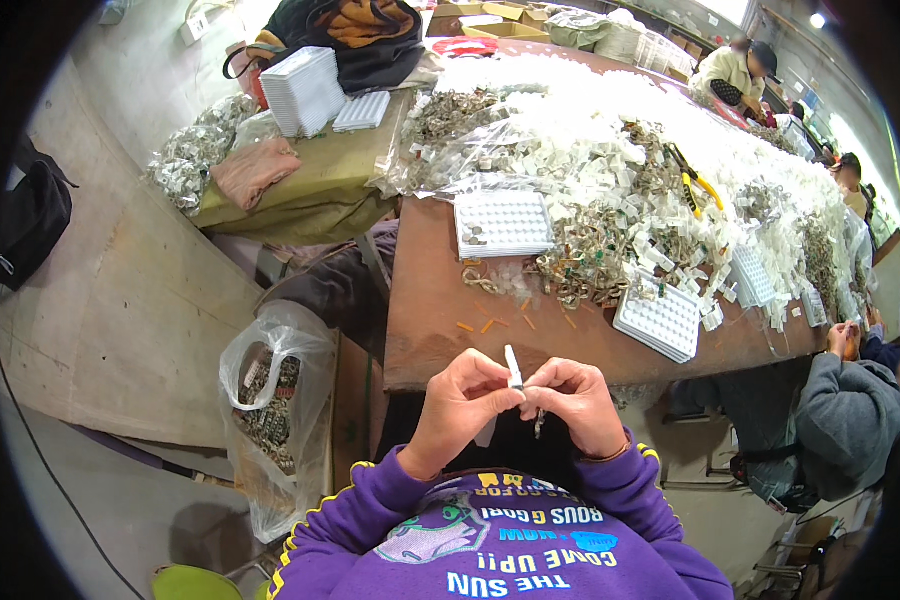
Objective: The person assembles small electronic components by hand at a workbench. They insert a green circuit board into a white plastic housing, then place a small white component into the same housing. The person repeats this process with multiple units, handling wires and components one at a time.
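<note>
My left hand (462, 403) and my right hand (577, 403) meet in front of my chest, just below the edge of the brown table (430, 320). Both pinch a small white stick-like part (513, 366) that stands upright between the fingertips. A small metal piece (539, 422) hangs under my right hand. Purple sleeves cover both forearms. A white grid tray (503, 222) lies on the table ahead, and a second white grid tray (658, 320) sits to the right of it.
Heaps of white and metallic small parts (610, 160) cover the table, with yellow-handled pliers (692, 180) on top. A clear plastic bag of parts (275, 400) stands at my left. A person in grey (845, 410) sits at my right; other people work farther along.
</note>
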{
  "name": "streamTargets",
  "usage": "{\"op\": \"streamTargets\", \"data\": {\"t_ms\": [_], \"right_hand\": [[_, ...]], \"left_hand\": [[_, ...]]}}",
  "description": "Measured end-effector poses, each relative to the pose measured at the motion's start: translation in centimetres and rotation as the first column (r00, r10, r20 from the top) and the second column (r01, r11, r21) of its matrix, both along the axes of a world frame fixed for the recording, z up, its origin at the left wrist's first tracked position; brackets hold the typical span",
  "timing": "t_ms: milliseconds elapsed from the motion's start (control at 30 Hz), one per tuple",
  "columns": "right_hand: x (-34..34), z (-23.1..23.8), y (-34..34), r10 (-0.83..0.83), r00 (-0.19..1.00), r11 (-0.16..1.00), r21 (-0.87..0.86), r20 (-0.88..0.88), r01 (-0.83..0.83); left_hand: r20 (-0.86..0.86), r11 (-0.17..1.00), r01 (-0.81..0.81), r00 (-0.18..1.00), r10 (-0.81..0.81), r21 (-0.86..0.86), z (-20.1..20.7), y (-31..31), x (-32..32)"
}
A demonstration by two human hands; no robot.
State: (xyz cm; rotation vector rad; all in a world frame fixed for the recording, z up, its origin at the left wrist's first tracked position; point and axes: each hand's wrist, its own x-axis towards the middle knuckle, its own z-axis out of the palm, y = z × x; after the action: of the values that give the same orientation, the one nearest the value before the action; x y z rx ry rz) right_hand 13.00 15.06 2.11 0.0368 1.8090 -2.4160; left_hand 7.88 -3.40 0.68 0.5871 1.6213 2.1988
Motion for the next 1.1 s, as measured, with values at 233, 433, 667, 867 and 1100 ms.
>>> {"op": "streamTargets", "data": {"t_ms": [233,433,667,867,1100], "right_hand": [[0.1,-1.5,0.2,0.265,0.964,0.875,-0.421,0.007,-0.238],[0.6,-1.3,-0.6,0.111,0.981,0.927,-0.372,0.162,-0.043],[0.5,-0.6,-1.4,-0.049,0.989,0.96,-0.266,0.139,0.085],[0.9,0.0,-1.3,-0.172,0.984,0.982,0.087,0.04,0.168],[0.9,0.1,-1.7,-0.265,0.947,0.864,0.392,-0.182,0.317]], "left_hand": [[0.084,0.947,0.313,0.944,-0.319,0.07,0.9,-0.5,-0.4],[0.117,0.985,0.149,0.98,-0.159,0.087,1.4,0.7,0.3],[0.133,0.978,-0.164,0.98,0.146,0.132,0.1,2.1,-0.2],[-0.045,0.962,-0.264,0.963,0.267,0.066,-0.1,2.9,0.1],[-0.102,0.978,-0.208,0.973,0.208,0.015,-0.7,2.4,-0.2]]}}
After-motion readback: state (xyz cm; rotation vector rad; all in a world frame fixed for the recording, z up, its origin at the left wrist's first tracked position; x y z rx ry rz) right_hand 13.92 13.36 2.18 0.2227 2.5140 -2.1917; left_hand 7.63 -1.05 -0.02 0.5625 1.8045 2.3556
